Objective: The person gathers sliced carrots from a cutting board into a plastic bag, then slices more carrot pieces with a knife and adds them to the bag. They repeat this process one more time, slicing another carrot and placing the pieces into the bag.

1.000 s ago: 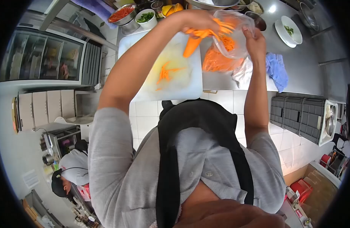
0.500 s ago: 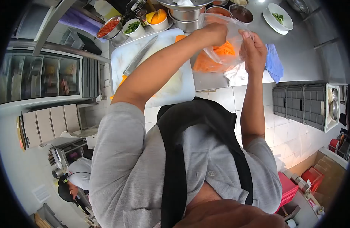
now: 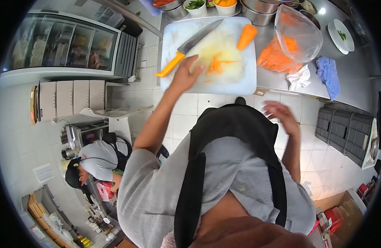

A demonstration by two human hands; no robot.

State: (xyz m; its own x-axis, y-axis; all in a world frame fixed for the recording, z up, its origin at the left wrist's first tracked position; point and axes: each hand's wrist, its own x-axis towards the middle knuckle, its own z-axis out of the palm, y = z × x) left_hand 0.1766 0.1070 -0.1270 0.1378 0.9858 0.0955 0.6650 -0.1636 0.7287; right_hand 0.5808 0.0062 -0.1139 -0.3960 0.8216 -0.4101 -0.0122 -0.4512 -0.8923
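Note:
My left hand (image 3: 187, 74) is over the left part of the white cutting board (image 3: 167, 37), fingers apart and empty, just right of the yellow handle of a knife (image 3: 202, 37). Beside its fingertips are thin orange strips (image 3: 216, 65) in a wet patch. An orange vegetable piece (image 3: 246, 36) rests at the board's upper right. My right hand (image 3: 283, 115), slightly blurred, hangs in front of the counter edge with spread fingers, holding nothing. A clear plastic bag (image 3: 302, 41) with shredded orange vegetable (image 3: 274, 57) lies on the counter right of the board.
Behind the board stand a bowl of green pieces (image 3: 194, 5) and metal pots (image 3: 258, 16). White and blue cloths (image 3: 298, 78) (image 3: 328, 76) lie near the counter's front edge, white dishes (image 3: 341, 36) farther right. Grey crates (image 3: 343, 130) stand at right. Another person (image 3: 101, 159) bends at lower left.
Both hands have let go of the plastic bag, which now rests on the counter. My left hand has moved left over the board, and my right hand has drawn back toward my body. The view has shifted.

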